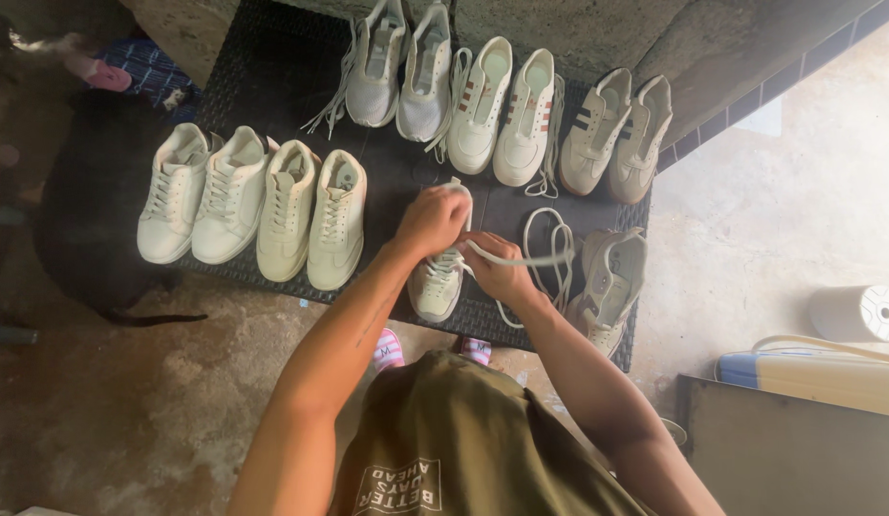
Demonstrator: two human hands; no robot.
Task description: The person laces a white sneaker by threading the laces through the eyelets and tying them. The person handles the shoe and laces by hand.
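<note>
Lacing 1 white sneaker on a dark woven mat.

Sneaker (437,283) at mat's (272,67) 6 o'clock edge; long axis 12–6, toe toward 6. Left hand (433,218) closed over its tongue end, fingers pinching lace. Right hand (497,272) pinches white lace (521,258) drawn toward 3 o'clock. Mate shoe (607,287) at 3; 5 pairs (272,205) from 9 through 1.

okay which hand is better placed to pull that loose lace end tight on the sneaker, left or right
Probably the right hand: it already pinches the white lace where it stretches sideways away from the sneaker. The left hand sits on top of the sneaker's opening, better placed to steady it.
</note>
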